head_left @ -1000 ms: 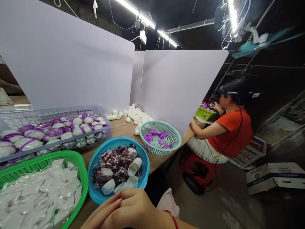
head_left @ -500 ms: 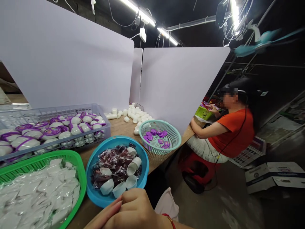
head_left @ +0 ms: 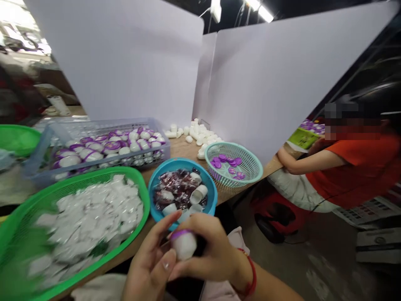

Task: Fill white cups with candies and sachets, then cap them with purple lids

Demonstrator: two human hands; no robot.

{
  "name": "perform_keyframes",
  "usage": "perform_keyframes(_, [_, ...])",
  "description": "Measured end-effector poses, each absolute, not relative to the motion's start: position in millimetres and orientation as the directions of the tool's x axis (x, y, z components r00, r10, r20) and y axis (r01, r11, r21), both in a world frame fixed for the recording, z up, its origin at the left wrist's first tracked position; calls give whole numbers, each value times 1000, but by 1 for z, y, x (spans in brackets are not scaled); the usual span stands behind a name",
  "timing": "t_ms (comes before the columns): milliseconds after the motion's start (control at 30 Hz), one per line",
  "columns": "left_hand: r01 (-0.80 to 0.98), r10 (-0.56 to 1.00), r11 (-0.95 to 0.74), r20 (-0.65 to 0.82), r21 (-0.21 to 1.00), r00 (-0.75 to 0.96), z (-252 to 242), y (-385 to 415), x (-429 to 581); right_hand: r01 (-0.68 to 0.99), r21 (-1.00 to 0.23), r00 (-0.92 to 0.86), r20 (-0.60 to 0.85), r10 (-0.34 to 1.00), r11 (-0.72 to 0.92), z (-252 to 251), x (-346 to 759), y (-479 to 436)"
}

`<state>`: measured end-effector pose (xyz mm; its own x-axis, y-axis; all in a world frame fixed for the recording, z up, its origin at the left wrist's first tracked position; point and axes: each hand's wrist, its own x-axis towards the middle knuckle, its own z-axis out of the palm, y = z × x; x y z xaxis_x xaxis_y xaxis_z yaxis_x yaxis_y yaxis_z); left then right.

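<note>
Both of my hands meet low in the middle of the head view around a white plastic capsule (head_left: 185,246) with a purple rim. My right hand (head_left: 216,246), a red cord at its wrist, wraps the capsule from the right. The thumb and fingers of my left hand (head_left: 153,255) press on it from the left. Just beyond lies a blue bowl (head_left: 214,200) of dark clear-wrapped packets (head_left: 175,188) and several white cups (head_left: 199,193). On the left, a green basket (head_left: 142,184) holds white sachets (head_left: 100,209).
A pale blue crate (head_left: 44,152) holds white-and-purple capsules. Purple discs (head_left: 230,161) lie in a mint basket (head_left: 255,165), with white pieces (head_left: 200,133) behind it. White partitions (head_left: 260,83) stand along the table's back. A person in an orange shirt (head_left: 366,171) sits at right.
My view has swung left and down. My hands, clasped with their contents hidden before, are now turned so that the white-and-purple capsule shows between them.
</note>
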<state>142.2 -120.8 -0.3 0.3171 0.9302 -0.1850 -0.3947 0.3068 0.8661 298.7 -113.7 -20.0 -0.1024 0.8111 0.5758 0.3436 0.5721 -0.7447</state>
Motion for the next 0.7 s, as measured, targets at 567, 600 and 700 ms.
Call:
perform_keyframes(567, [84, 986, -166, 167, 983, -10, -16, -75, 59, 415, -855, -35, 327, 944, 312, 3, 313, -92])
perform_keyframes(600, [129, 982, -183, 188, 975, -25, -16, -73, 50, 436, -842, -69, 320, 945, 317, 5, 312, -82])
perform_keyframes(700, [217, 967, -217, 240, 952, -83, -16, -67, 25, 499, -776, -164, 353, 921, 387, 13, 311, -35])
